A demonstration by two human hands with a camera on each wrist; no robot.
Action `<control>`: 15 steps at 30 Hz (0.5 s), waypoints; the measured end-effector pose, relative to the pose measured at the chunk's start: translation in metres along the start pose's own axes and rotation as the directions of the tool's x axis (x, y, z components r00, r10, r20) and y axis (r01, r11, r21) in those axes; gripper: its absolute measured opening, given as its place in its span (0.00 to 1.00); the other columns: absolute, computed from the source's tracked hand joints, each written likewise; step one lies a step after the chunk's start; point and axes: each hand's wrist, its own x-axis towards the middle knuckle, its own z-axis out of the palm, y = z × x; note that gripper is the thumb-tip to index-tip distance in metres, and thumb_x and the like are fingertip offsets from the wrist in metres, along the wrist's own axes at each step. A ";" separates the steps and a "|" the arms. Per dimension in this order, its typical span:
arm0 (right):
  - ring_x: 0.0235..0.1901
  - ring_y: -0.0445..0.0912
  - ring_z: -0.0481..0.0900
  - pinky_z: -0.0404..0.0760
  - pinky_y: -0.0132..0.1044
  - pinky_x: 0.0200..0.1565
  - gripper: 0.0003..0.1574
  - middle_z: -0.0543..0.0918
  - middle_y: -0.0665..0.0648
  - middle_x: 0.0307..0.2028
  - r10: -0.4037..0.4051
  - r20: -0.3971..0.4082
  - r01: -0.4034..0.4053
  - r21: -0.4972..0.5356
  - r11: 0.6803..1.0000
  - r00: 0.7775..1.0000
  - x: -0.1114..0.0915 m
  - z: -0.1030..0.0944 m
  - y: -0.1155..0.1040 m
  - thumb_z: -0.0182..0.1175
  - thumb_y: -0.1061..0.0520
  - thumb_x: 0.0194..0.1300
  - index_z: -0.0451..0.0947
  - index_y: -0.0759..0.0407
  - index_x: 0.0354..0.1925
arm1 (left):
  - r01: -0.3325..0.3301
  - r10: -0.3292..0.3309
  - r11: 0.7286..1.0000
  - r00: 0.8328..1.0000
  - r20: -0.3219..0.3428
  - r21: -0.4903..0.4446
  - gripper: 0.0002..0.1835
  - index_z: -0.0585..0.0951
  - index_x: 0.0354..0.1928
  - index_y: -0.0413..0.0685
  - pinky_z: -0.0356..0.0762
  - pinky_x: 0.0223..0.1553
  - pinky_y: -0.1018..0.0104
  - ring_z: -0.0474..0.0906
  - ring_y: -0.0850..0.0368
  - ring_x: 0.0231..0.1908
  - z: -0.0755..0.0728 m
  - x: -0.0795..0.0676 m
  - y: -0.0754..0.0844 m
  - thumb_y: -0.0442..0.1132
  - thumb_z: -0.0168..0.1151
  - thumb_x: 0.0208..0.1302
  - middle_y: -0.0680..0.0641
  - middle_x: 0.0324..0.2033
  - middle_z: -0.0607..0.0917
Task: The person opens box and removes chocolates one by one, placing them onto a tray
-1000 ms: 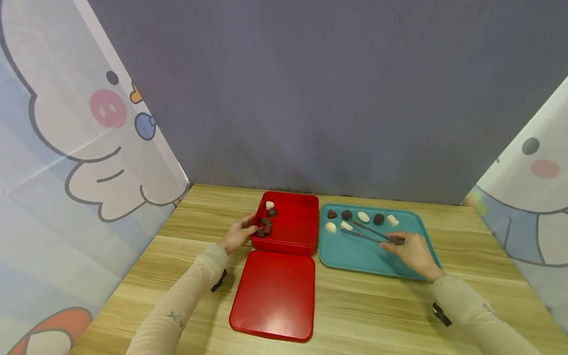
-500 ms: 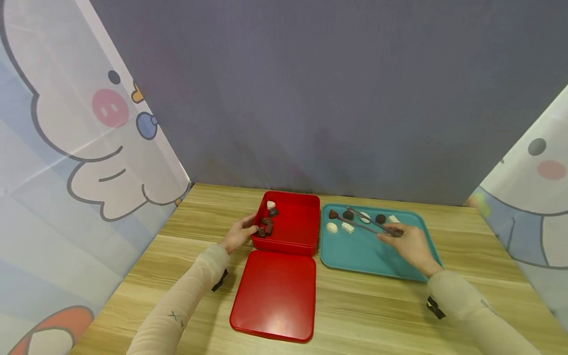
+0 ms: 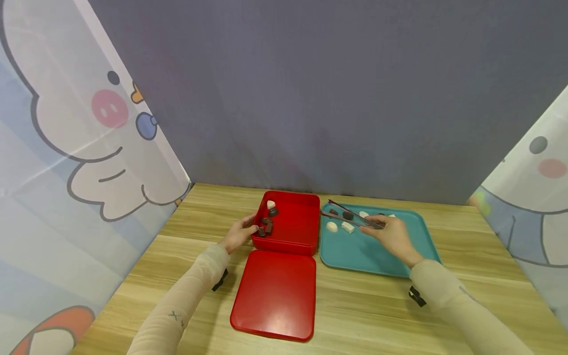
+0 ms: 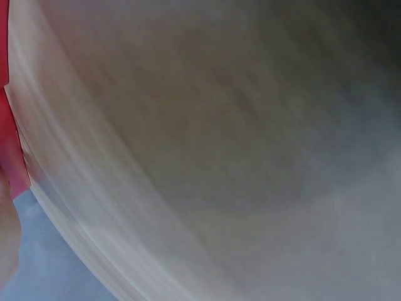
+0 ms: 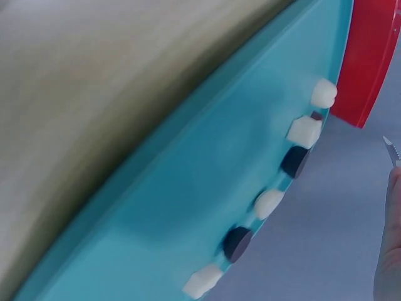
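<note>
My left hand (image 3: 239, 235) grips the left wall of an open red box (image 3: 296, 219) near its front corner. Along that inner side lie several chocolates, among them a brown bar (image 3: 268, 228) and a white piece (image 3: 270, 204). My right hand (image 3: 394, 238) holds slim metal tongs (image 3: 372, 224) over a teal tray (image 3: 368, 254). Their tips are spread apart at the tray's back left edge, near the red box, with no chocolate seen between them. Beneath lie a dark chocolate (image 3: 348, 216), a white block (image 3: 347, 227) and a white egg-shaped piece (image 3: 331, 227). One serrated tong tip (image 5: 391, 150) shows in the right wrist view.
A flat red lid (image 3: 275, 296) lies in front of the box on the wooden table (image 3: 355, 315). Behind the table rises a grey partition (image 3: 288, 98). Cartoon-printed curtains (image 3: 57, 197) hang at both sides.
My right hand has moved left with the tongs, whose tips went from the white block past the dark chocolates to the tray's left edge. My left hand stays on the box.
</note>
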 end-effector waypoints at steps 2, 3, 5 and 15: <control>0.49 0.59 0.76 0.81 0.44 0.40 0.33 0.78 0.65 0.52 0.000 0.018 0.000 0.023 1.000 1.000 0.002 0.003 -0.005 0.64 0.42 0.54 0.77 0.61 0.52 | 0.003 -0.003 1.000 1.000 -0.001 0.002 0.28 0.58 0.69 0.46 0.64 0.61 0.50 0.58 0.44 0.65 0.000 0.000 0.001 0.35 0.49 0.67 0.39 0.67 0.61; 0.50 0.59 0.76 0.81 0.45 0.40 0.33 0.77 0.65 0.52 -0.001 0.028 0.000 0.033 0.999 1.000 0.003 0.005 -0.007 0.64 0.42 0.54 0.77 0.62 0.52 | 0.004 -0.004 1.000 1.000 0.000 0.001 0.28 0.58 0.69 0.46 0.64 0.61 0.50 0.59 0.44 0.65 0.000 0.000 0.002 0.35 0.49 0.67 0.39 0.67 0.61; 0.49 0.59 0.76 0.81 0.44 0.40 0.34 0.77 0.66 0.52 -0.010 0.045 0.007 0.047 0.999 0.999 0.005 0.008 -0.010 0.65 0.43 0.54 0.76 0.63 0.52 | -0.002 0.002 1.000 1.000 0.004 0.005 0.28 0.57 0.69 0.45 0.64 0.61 0.50 0.59 0.43 0.65 0.000 0.000 0.003 0.35 0.48 0.68 0.39 0.67 0.61; 0.40 0.51 0.81 0.80 0.38 0.36 0.30 0.84 0.60 0.41 -0.017 0.084 0.009 0.098 0.995 0.996 0.015 0.028 -0.025 0.66 0.45 0.54 0.78 0.63 0.51 | -0.005 0.005 1.000 1.000 0.008 0.002 0.29 0.57 0.69 0.45 0.64 0.61 0.49 0.58 0.43 0.65 -0.001 0.000 0.001 0.34 0.48 0.68 0.38 0.67 0.60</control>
